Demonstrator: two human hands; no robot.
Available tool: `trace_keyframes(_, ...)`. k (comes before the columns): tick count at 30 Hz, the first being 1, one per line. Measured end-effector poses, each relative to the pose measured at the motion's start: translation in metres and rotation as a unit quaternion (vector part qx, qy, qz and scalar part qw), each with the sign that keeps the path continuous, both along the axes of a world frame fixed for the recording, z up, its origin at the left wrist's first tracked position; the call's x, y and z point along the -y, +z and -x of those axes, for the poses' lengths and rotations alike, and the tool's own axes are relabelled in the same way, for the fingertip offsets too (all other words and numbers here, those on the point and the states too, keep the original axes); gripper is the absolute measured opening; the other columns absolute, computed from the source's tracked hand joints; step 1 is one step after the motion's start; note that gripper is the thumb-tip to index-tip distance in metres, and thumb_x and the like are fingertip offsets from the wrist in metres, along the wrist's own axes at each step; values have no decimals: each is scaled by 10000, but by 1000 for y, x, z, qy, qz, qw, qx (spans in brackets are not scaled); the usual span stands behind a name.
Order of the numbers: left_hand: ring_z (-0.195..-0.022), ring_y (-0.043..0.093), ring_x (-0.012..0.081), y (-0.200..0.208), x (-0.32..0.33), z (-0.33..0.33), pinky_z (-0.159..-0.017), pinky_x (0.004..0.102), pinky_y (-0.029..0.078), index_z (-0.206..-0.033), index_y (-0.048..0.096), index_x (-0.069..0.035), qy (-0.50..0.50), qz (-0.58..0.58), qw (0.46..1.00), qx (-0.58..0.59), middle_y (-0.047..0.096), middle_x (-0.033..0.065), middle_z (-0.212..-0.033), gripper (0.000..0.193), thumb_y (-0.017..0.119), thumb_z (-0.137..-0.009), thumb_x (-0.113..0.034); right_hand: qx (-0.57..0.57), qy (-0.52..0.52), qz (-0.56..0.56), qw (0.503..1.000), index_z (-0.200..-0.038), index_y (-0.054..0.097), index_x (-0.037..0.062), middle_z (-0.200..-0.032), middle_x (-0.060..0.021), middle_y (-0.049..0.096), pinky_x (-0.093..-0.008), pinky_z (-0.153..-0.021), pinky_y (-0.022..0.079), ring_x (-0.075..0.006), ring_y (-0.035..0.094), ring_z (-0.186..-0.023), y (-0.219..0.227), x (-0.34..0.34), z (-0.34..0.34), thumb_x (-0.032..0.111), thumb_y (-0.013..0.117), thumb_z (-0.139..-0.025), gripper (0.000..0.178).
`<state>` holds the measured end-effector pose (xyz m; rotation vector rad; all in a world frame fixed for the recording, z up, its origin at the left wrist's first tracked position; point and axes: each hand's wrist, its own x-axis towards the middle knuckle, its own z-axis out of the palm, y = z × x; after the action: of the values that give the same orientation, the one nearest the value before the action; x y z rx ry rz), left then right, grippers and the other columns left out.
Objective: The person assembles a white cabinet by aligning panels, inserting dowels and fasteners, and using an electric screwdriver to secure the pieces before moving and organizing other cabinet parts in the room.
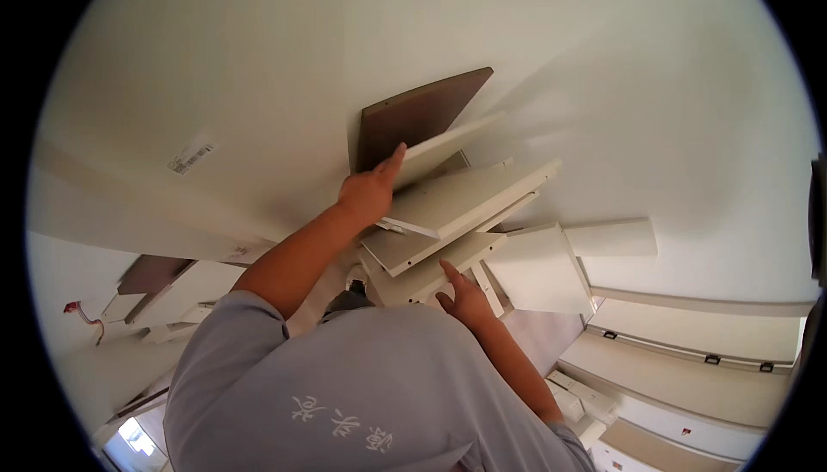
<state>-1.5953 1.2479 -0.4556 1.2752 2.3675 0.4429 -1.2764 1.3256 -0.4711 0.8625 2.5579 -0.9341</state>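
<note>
Several cream and brown flat panels lean in a loose stack in front of me. My left hand (pixel 372 189) is at the left edge of a thin cream panel (pixel 444 145), its index finger stretched along that edge and its other fingers partly hidden. Behind this stands a dark brown panel (pixel 422 114). Closer to me are a thick cream board (pixel 461 201) and a lower board (pixel 439 267) with small dark holes along its edge. My right hand (pixel 468 298) is beside the lower board, thumb and index finger apart, gripping nothing visible.
A pale wall with a printed label (pixel 189 158) rises at the left. More cream panels (pixel 543 265) lean to the right, near long boards with dark fittings (pixel 711 359). Stacked white pieces (pixel 577 399) lie lower right. Wires (pixel 86 313) stick out at far left.
</note>
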Motion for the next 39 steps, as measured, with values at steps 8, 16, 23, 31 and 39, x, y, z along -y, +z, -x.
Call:
trace_keyframes(8, -1197, 633, 380, -19, -4, 27, -973, 492, 533, -1640, 157, -203, 44, -90, 993, 57, 542, 83, -1513, 742, 491, -990, -76, -48, -7, -1, 999, -1592, 312, 262, -1223, -268, 634, -500, -953, 528, -449, 643, -1081, 1, 3, 0, 238, 721, -871, 829)
trace_keyframes(16, -1223, 618, 394, -27, -6, 28, -1000, 491, 520, -1635, 183, -167, 57, -81, 995, 22, 451, 183, -1570, 767, 555, -969, -85, -9, -11, 27, 1000, -1596, 297, 248, -1328, -265, 609, -487, -1013, 515, -439, 606, -1206, 5, 1, 3, 262, 730, -894, 825)
trace_keyframes(23, -1269, 598, 329, -22, 26, -25, -1051, 453, 491, -1601, 309, -105, -67, -218, 931, 284, 338, 197, -1636, 819, 717, -897, -197, -37, -8, 4, 999, -1599, 307, 299, -1231, -236, 640, -483, -976, 524, -420, 643, -1123, -5, -2, 1, 248, 723, -874, 838)
trace_keyframes(31, -1061, 674, 357, 2, 14, -56, -925, 448, 543, -1354, 593, -81, -120, -242, 958, 99, 690, 170, -1189, 493, 723, -903, -231, -48, 6, 15, 999, -1597, 308, 287, -1300, -234, 627, -484, -987, 523, -426, 633, -1152, 0, -6, 15, 238, 728, -872, 839)
trace_keyframes(39, -925, 687, 409, 12, 0, -5, -804, 496, 551, -1200, 640, -69, 56, -185, 978, 77, 717, 200, -990, 293, 638, -971, -253, -39, 11, 9, 999, -1598, 306, 294, -1226, -218, 656, -479, -984, 526, -407, 643, -1138, -1, -8, 24, 249, 735, -870, 847)
